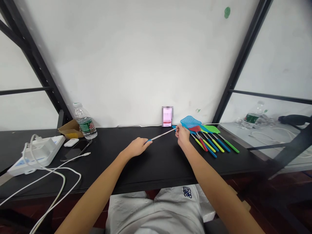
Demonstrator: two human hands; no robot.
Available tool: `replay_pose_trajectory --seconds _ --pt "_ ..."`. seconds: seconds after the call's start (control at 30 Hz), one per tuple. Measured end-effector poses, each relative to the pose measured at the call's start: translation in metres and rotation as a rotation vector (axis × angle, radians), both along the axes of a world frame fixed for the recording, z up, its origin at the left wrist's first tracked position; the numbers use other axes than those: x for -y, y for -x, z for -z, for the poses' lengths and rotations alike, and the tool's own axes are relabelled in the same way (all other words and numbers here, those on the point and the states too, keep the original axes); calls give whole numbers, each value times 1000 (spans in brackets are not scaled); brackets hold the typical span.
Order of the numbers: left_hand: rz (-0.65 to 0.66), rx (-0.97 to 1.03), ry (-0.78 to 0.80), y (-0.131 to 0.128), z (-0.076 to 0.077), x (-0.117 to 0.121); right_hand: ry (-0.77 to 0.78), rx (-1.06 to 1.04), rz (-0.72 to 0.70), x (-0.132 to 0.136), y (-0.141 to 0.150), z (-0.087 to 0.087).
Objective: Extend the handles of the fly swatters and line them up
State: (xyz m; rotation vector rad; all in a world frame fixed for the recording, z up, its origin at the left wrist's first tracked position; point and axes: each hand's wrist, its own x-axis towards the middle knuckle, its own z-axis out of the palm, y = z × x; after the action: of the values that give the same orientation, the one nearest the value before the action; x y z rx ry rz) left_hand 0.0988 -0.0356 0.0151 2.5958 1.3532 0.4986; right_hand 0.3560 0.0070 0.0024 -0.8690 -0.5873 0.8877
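Note:
My left hand (pixel 137 147) is closed round the blue handle of a fly swatter whose thin metal rod (pixel 162 133) stretches up to the right. My right hand (pixel 182 134) pinches the far end of that rod, just below the blue mesh head (pixel 190 122). Both hands hover just over the black table (pixel 156 165). Right of my right hand lies a row of several fly swatters (pixel 214 141) with red, green and blue heads and yellow, blue and green handles.
A water bottle (pixel 85 121), a small cardboard box (pixel 70 129), a white device (pixel 71 142), a dark phone (pixel 76 149) and a white power strip (pixel 40 150) with cables sit at the left. A small pink card (pixel 167 116) stands against the white wall. Black frame struts rise on both sides.

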Motion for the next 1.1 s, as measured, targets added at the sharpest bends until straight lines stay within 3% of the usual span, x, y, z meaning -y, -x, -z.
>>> replay_pose_trajectory --seconds 0.27,0.73,0.87,1.1 --pt "-34 -20 -8 -3 2 0 -12 43 -110 -2 14 10" --pt "-18 63 25 -5 4 -1 -74 3 -193 4 21 12" --pt "7 173 148 -6 2 -1 -107 -18 -235 3 20 11" --pt "69 401 610 -5 1 1 -115 -29 -298 8 22 7"
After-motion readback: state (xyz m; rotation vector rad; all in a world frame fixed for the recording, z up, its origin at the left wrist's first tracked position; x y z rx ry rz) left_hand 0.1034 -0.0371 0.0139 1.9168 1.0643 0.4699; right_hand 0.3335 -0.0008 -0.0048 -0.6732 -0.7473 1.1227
